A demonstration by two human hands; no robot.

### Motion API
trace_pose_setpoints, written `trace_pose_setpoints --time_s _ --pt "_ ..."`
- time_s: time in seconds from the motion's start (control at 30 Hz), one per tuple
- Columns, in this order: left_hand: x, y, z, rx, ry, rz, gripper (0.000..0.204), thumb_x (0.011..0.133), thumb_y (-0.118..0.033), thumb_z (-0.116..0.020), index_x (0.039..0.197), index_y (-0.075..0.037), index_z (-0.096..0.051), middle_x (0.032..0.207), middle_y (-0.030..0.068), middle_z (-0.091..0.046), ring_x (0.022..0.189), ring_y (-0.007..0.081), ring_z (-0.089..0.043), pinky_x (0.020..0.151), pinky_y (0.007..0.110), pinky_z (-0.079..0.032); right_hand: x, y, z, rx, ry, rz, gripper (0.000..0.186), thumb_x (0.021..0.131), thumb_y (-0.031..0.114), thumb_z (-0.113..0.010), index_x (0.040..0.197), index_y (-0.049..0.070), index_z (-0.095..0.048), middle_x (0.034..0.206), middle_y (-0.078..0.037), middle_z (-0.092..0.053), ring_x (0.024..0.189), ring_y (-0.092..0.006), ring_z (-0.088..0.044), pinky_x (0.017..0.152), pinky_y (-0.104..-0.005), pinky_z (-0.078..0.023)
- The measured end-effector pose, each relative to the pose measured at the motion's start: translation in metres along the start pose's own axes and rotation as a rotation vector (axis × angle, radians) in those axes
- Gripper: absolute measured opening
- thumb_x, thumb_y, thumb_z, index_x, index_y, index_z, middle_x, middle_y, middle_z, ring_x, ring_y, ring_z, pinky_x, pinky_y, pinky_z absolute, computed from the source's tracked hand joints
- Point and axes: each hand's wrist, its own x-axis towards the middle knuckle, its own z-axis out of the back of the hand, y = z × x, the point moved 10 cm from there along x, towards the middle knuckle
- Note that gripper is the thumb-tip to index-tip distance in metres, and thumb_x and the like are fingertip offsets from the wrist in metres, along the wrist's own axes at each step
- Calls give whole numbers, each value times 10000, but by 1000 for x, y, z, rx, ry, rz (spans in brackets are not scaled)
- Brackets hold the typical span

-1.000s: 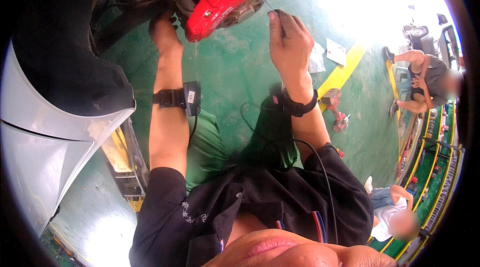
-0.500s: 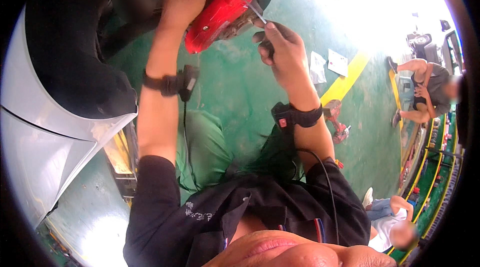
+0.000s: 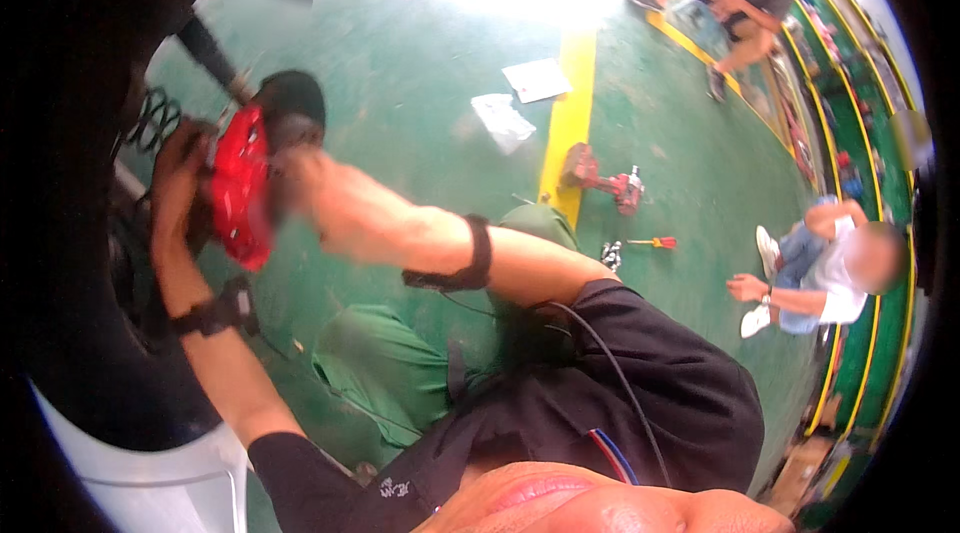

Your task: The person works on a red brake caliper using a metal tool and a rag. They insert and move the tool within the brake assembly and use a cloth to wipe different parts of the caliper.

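Right fingers (image 3: pixel 303 179) shifted beside red caliper (image 3: pixel 239 188), spread blurred.

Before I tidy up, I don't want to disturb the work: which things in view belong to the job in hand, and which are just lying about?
In the job:
red brake caliper, between the left hand and the blurred right hand

Apparently just lying on the floor:
red power tool
screwdriver
white sheet
plastic bag

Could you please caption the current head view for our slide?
Left hand and right hand flank a red caliper; power tool on green floor.
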Motion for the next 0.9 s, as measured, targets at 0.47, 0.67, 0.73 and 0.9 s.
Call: trace_pose_setpoints --time_s 0.47,0.67,0.73,0.9 --pt "12 5 -12 -134 151 -64 179 920 -69 -518 1059 -59 -631 1011 1 -592 915 119 -545 776 269 -458 -36 -63 -50 1841 14 -1061 349 1040 310 -459 954 16 -626 793 -102 -668 615 -192 -598 500 -318 -442" --pt "7 6 4 155 -9 -131 223 943 -144 -549 1115 -31 -634 1009 68 -639 915 163 -562 821 313 -447 -5 -33 23 217 -152 -362 344 934 315 -614 964 -26 -580 851 -253 -601 790 -460 -602 726 -521 -502" --pt "8 5 0 85 -12 -117 262 948 -204 -568 1125 -26 -641 1021 89 -656 901 186 -568 831 332 -440 -5 -29 20 69 -88 -346 346 935 326 -606 971 -18 -582 909 -230 -597 843 -422 -606 738 -481 -519" --pt "14 9 -8 81 86 -197 187 946 -184 -562 1072 -84 -658 875 -13 -636 738 100 -563 652 268 -450 -7 -11 21 -97 -99 -195 226 929 202 -611 988 -15 -584 910 -214 -592 836 -358 -613 711 -437 -529"
